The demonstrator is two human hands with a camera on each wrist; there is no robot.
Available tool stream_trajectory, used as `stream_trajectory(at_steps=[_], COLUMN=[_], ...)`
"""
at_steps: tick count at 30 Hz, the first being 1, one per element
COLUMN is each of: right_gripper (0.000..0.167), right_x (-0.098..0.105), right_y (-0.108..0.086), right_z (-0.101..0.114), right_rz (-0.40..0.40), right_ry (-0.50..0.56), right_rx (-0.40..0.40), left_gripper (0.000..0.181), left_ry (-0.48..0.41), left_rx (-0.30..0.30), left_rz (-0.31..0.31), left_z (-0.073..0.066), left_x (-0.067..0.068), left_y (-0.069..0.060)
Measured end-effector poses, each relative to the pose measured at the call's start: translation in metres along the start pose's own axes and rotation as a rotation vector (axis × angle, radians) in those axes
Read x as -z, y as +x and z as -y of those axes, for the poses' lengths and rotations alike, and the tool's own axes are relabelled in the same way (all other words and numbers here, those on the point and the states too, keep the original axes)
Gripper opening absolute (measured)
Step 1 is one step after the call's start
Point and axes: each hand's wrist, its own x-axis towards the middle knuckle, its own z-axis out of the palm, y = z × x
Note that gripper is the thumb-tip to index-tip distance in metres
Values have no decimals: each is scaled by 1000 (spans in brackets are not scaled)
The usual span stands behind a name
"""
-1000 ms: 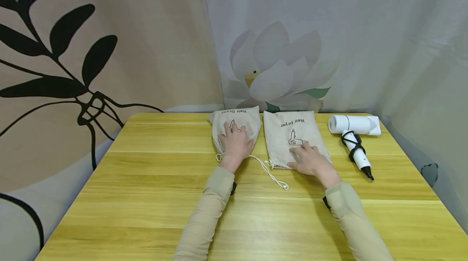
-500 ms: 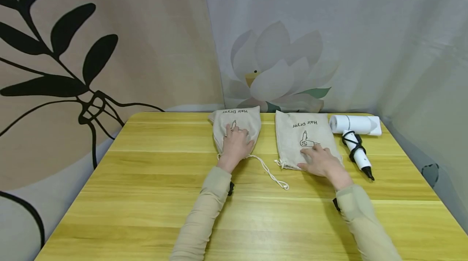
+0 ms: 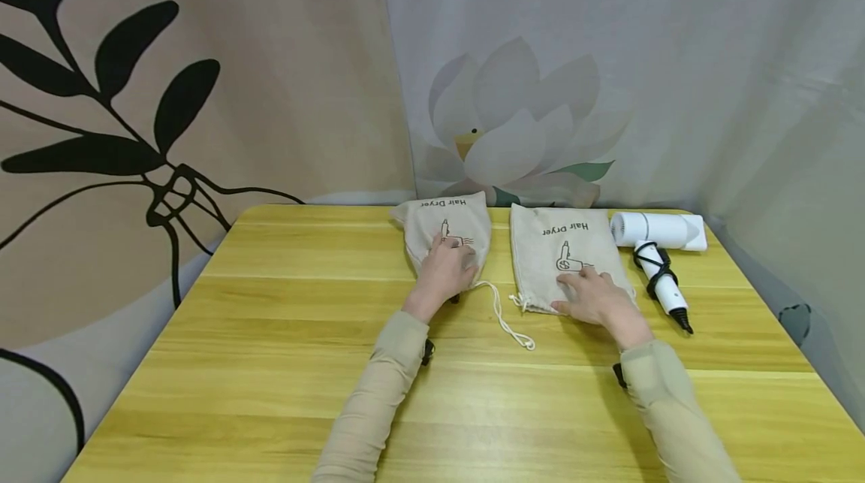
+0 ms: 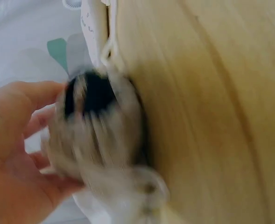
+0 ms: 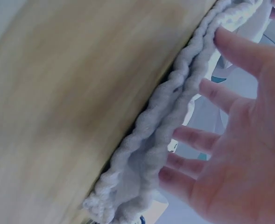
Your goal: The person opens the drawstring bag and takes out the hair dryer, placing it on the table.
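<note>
My left hand [image 3: 442, 273] grips a bulging cloth drawstring bag [image 3: 449, 216] printed "Hair Dryer", its fingers over the top. In the left wrist view, fingers and thumb lie around the bag's gathered mouth [image 4: 100, 144], blurred, with something dark showing in the opening. A white drawstring [image 3: 500, 310] trails from it. My right hand [image 3: 595, 299] rests with spread fingers on a second, flatter bag [image 3: 534, 265] with the same print. The right wrist view shows fingertips touching this bag's ruffled edge [image 5: 170, 112].
At the back right of the wooden table [image 3: 270, 363] lies a white hair dryer [image 3: 658, 230], black cord [image 3: 655, 273] wrapped around its handle. It is close beside the flatter bag. A printed curtain [image 3: 304, 92] hangs behind the table.
The flatter bag slid right under my right hand, then stopped. My left hand has since closed more on the bulging bag, which has shifted slightly right and tilted.
</note>
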Motion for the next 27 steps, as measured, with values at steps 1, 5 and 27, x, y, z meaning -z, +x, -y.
stream_trajectory(at_steps=[1, 5, 27], right_gripper=[61, 58, 36], right_x=[1, 4, -1], right_y=[0, 1, 35], right_z=[1, 10, 94], right_rz=[2, -9, -426], right_ry=[1, 3, -56], right_rx=[-3, -11, 416], left_gripper=[26, 17, 22], left_ry=[-14, -53, -96], left_rx=[-43, -184, -145], left_rz=[-15, -74, -100], left_z=[1, 2, 8], left_x=[-1, -7, 4], left_y=[1, 2, -6])
